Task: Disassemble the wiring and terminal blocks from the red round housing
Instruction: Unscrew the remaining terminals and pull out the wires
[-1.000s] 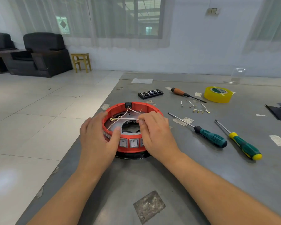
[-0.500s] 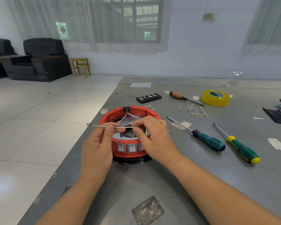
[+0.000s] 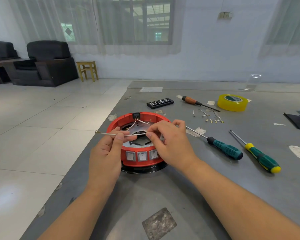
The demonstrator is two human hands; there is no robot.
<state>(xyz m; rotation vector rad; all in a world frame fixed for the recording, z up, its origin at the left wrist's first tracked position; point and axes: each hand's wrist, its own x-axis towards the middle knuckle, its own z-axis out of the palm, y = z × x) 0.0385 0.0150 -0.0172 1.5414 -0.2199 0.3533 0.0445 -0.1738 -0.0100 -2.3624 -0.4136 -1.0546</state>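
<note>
The red round housing sits on the grey table, with three grey rocker switches on its near wall and a black terminal block on its far rim. Two short white wires still run from that block into the housing. A loose white wire with a ring terminal at its left end is stretched level above the housing. My left hand pinches it near the middle and my right hand pinches its right end.
Removed wires with brass terminals lie behind the housing to the right. Two green-handled screwdrivers, a wooden-handled screwdriver, a black bit case and yellow tape lie around. The table's left edge runs beside the housing.
The white wire has come out of the housing and is now held taut between both hands, above the rim. A second ago both hands were down on the housing.
</note>
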